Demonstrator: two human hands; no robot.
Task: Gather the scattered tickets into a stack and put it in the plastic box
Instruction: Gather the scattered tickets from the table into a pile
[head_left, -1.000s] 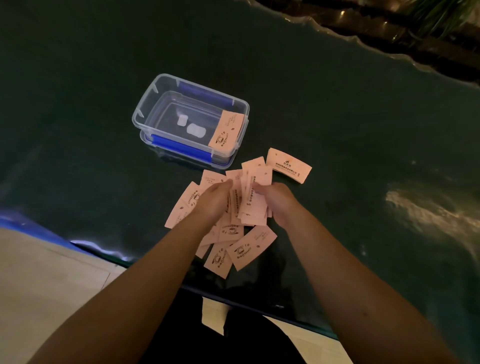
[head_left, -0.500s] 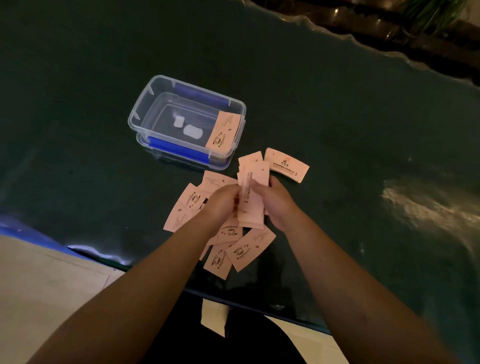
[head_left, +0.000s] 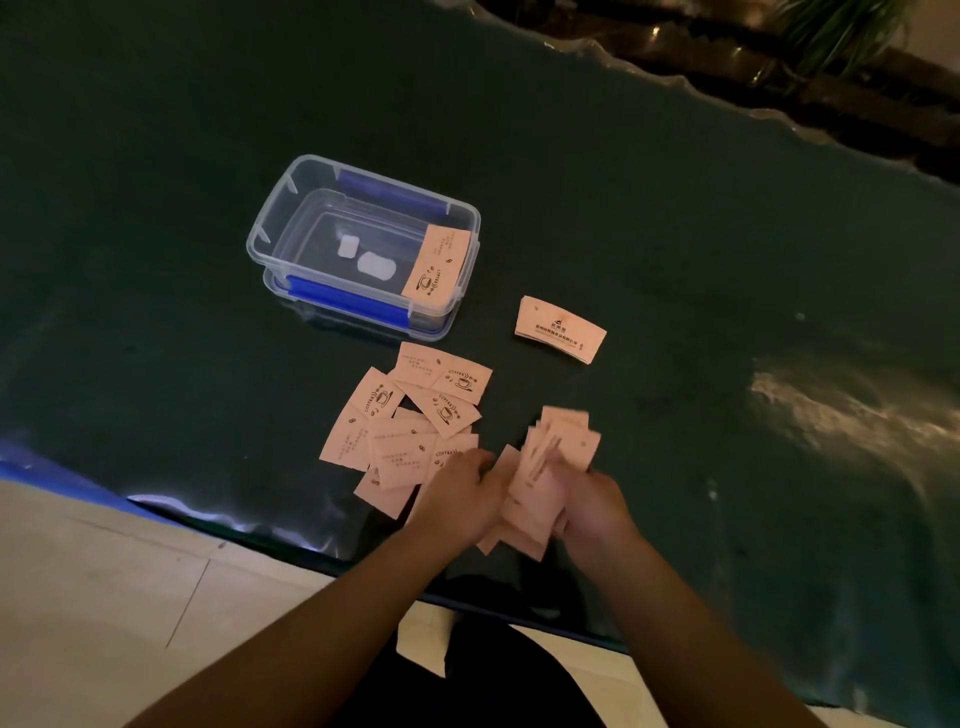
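1. While both hands meet near the front edge of the dark green desk (head_left: 649, 218), they hold a loose bundle of pink tickets (head_left: 550, 467) between them.
2. The right hand (head_left: 597, 506) is clenched around the right side of the bundle, whose tickets fan upward and outward and look blurred.
3. The left hand (head_left: 460, 491) presses against the left side of the same bundle, fingers curled onto it; its back lies over the near corner of the scattered tickets (head_left: 410, 421).
4. Those scattered tickets lie flat on the desk just left of the hands, overlapping one another, several showing a printed coffee cup.
5. One single ticket (head_left: 561, 330) lies apart from them, further back and to the right, beside the plastic box (head_left: 270, 218).
6. The clear box with blue clips stands open on the desk behind the scattered tickets, near but not touching them.
7. Another ticket (head_left: 437, 267) leans inside the box against its right wall, and two small white pieces (head_left: 366, 260) lie on its bottom.
8. Pale floor tiles (head_left: 104, 597) show below the desk's edge.
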